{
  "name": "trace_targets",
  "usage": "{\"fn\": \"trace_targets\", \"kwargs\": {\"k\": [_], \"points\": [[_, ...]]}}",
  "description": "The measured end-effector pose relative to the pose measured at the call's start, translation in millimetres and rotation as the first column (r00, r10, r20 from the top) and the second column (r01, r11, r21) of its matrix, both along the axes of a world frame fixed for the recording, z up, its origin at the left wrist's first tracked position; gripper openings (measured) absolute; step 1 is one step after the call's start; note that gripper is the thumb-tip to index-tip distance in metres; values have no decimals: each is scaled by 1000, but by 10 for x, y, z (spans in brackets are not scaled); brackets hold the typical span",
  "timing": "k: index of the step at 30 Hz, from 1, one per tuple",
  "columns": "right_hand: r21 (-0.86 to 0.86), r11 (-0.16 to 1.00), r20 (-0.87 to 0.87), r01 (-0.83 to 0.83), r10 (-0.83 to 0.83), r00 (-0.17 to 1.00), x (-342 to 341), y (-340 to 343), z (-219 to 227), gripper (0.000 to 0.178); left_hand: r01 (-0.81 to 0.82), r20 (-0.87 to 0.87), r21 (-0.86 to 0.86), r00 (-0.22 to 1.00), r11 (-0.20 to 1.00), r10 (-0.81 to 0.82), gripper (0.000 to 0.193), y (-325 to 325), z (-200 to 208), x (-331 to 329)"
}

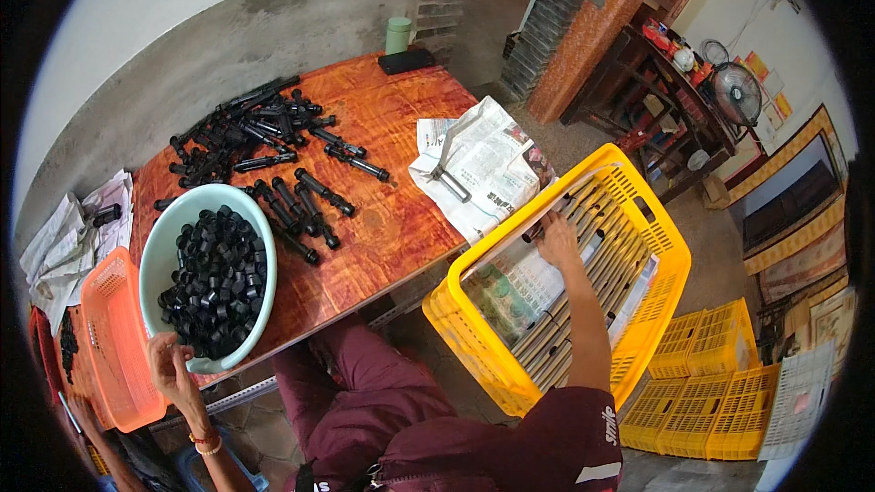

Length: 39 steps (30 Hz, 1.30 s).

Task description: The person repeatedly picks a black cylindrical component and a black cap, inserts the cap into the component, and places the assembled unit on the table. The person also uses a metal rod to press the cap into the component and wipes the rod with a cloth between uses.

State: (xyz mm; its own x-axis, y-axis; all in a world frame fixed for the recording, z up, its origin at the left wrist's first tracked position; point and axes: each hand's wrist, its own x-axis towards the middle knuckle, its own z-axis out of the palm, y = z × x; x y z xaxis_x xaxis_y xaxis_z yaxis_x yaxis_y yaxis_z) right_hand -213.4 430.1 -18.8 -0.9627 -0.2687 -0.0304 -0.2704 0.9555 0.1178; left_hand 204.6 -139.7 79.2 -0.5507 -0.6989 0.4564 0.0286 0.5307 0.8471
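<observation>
two spots take your hands, well apart from each other. at the far left a co-worker's hand (84,412) shows beside the orange basket (98,287), so keep your left elbow tucked away from it. next comes the basin (187,207), full of black caps (217,287), at the table's (406,237) near edge; its rim looks close to that edge, so avoid leaning on it. your left hand (173,372) is at the near side of that rim, wrist low, fingers half curled with the tips upward; you may have a cap in them, but i cannot tell. past the basin, black rods (264,163) lie heaped on the table, then newspaper (492,150) at its right end. further right, the tubes (609,259) lie side by side in the yellow crate (673,264). to lift one well, i would pinch it near its end, ease it free of its neighbours and keep it level past the rim. your right hand (554,241) is over their far ends, arm stretched nearly straight, palm down, fingers bent toward the crate's left wall; they look partly closed, but i cannot tell whether they have hold of a tube.
</observation>
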Motion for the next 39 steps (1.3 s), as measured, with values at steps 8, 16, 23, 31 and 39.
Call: {"fn": "trace_targets", "kwargs": {"k": [8,16,23,31,39], "points": [[128,986,73,110,-119,990,31,-105,179,59,-13,-7,60,1000,998,13,9,1,-51,162],[159,975,203,-155,121,972,383,133,221,63,-67,-21,145,997,987,71,9,-68,-185,359],[57,985,172,-163,151,974,1234,38,310,51,-34,-41,161,998,986,42,10,12,-112,190],[-580,787,176,210,-130,976,1814,-302,973,37,40,-77,168,997,985,-27,10,129,-3,62],[-983,141,166,118,402,900,1886,-1158,1677,38,279,-129,287,959,917,-251,11,521,-8,-301]]}}
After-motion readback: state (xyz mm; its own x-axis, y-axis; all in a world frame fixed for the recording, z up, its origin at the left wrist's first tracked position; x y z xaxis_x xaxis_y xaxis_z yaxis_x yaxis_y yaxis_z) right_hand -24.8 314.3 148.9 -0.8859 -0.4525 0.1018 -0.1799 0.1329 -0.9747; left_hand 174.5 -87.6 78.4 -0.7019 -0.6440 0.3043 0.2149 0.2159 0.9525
